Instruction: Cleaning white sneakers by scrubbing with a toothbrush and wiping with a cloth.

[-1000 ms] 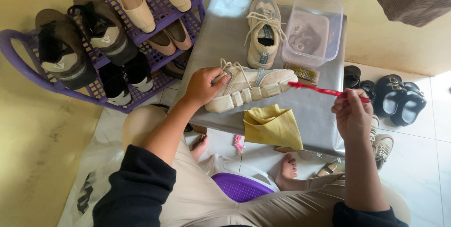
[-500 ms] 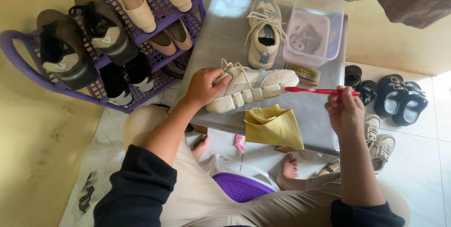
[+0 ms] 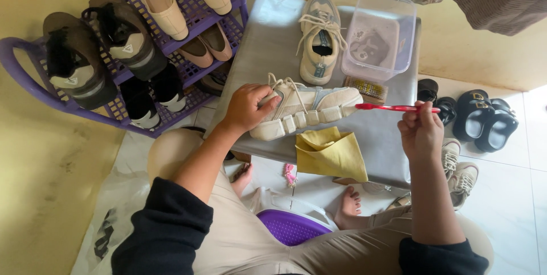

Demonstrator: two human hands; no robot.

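My left hand [image 3: 249,107] grips the heel end of a beige chunky sneaker [image 3: 310,113] that lies on its side on a low grey table [image 3: 268,41]. In my right hand [image 3: 420,134] is a red toothbrush [image 3: 393,107], held level, with its head touching the sneaker's toe. The matching sneaker [image 3: 320,39] stands upright further back on the table. A folded yellow cloth [image 3: 330,152] lies at the table's near edge, just below the held shoe.
A clear plastic tub [image 3: 379,36] of cloudy water sits at the table's far right, a small scrub brush [image 3: 367,88] in front of it. A purple shoe rack [image 3: 188,70] with several pairs stands left. Black sandals [image 3: 484,121] and grey sneakers [image 3: 458,167] lie on the floor right.
My right hand has carried the toothbrush up and left, so the brush head now meets the sneaker's toe. My left hand keeps its hold on the shoe.
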